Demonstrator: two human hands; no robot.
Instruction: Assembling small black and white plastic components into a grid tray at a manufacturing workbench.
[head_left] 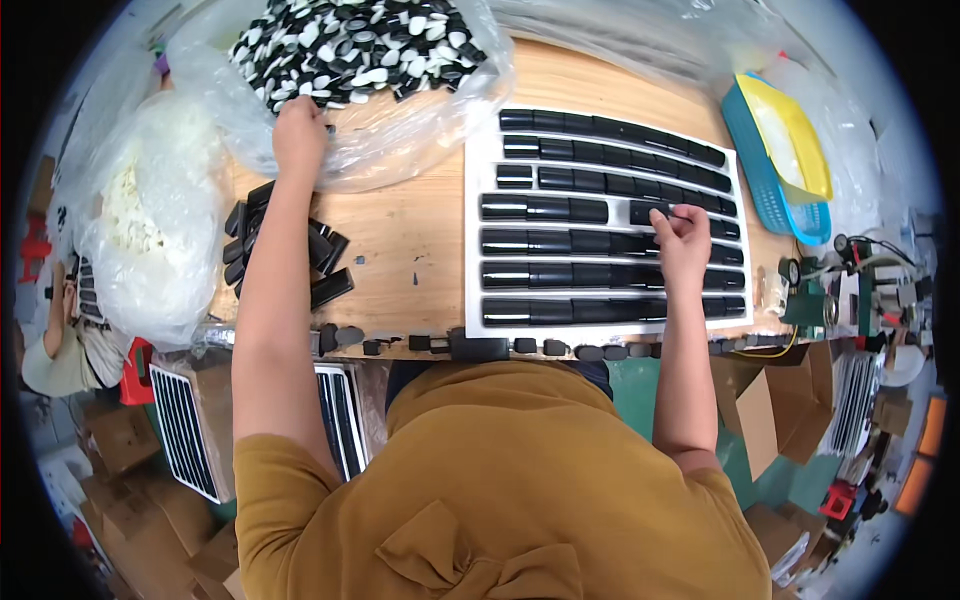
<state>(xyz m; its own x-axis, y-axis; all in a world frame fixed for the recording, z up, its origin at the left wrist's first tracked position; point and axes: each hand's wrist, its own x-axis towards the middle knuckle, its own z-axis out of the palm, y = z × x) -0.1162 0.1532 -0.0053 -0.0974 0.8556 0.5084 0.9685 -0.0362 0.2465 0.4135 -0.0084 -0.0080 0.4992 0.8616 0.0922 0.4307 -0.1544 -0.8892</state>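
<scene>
My left hand (300, 140) reaches to the near edge of a heap of small black and white oval pieces (365, 50) lying on clear plastic. Its fingers are curled at the heap, and what they hold is hidden. My right hand (684, 240) is closed on a black rectangular block (648, 212) in the white tray (480, 160). Rows of glossy black blocks (570, 242) fill the tray, with gaps beside the held block and near the left end of the third row. Left of the tray, more loose black blocks (325, 245) lie piled beside my left forearm.
A clear bag of pale pieces (140, 220) stands at the left. Blue and yellow baskets (755, 150) sit at the right edge. Dark small pieces (480, 346) line the table's front edge. Cardboard boxes (790, 400) and filled trays (183, 430) stand below. Another person (65, 345) works far left.
</scene>
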